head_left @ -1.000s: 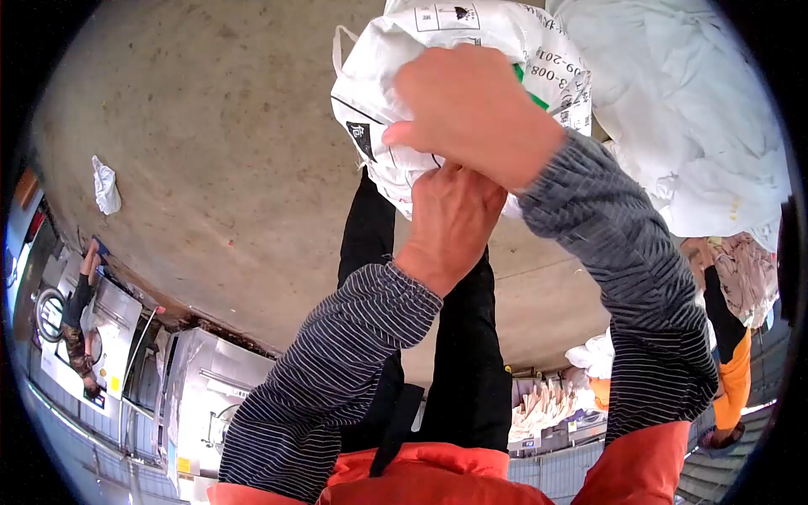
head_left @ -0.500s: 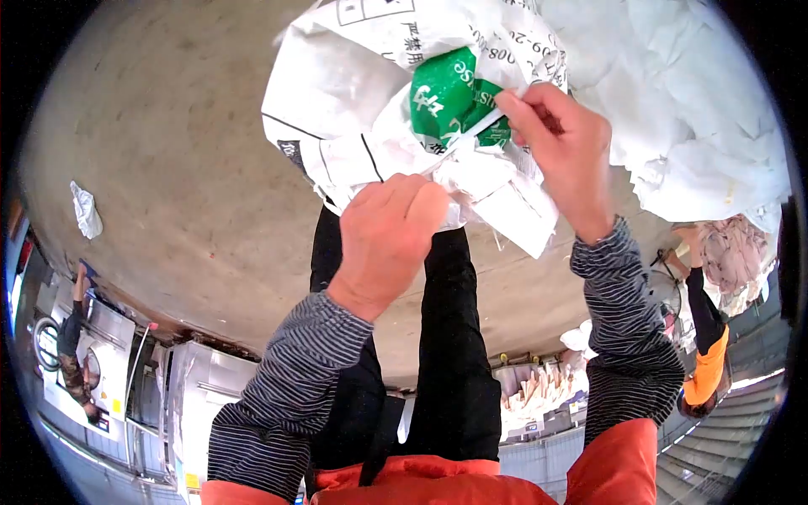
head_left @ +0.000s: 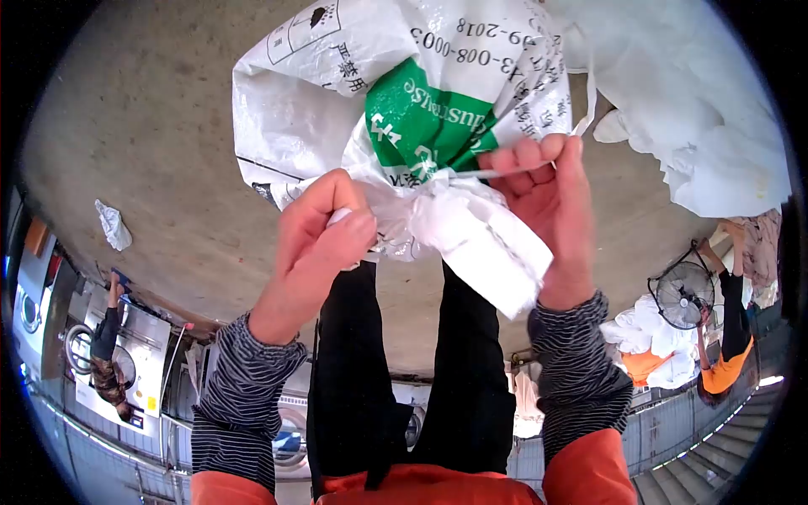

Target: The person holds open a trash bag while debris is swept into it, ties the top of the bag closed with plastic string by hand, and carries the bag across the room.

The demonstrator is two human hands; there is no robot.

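Observation:
A white woven sack [head_left: 295, 109] with a green printed panel [head_left: 412, 118] and black print is in front of me, its neck bunched together. The loose end of the neck [head_left: 488, 244] sticks out toward my legs. My right hand [head_left: 547, 198] is closed on a thin white cord [head_left: 589, 93], which runs from the gathered neck through the fingers and loops up beyond them. At the left of the neck, my left hand [head_left: 316, 244] is closed in a pinch. Something white shows between its thumb and forefinger; I cannot tell whether it is cord or sack.
White bundles [head_left: 682, 101] are heaped at the right. A white scrap [head_left: 113, 225] lies on the concrete floor [head_left: 160, 151] at the left. Behind are a floor fan [head_left: 682, 295], machines with round doors, a person in orange [head_left: 725, 370] and another person [head_left: 108, 353].
My hands have moved apart: the left went left and turned over, while the right came down and nearer with the cord. The sack's green panel shows more fully.

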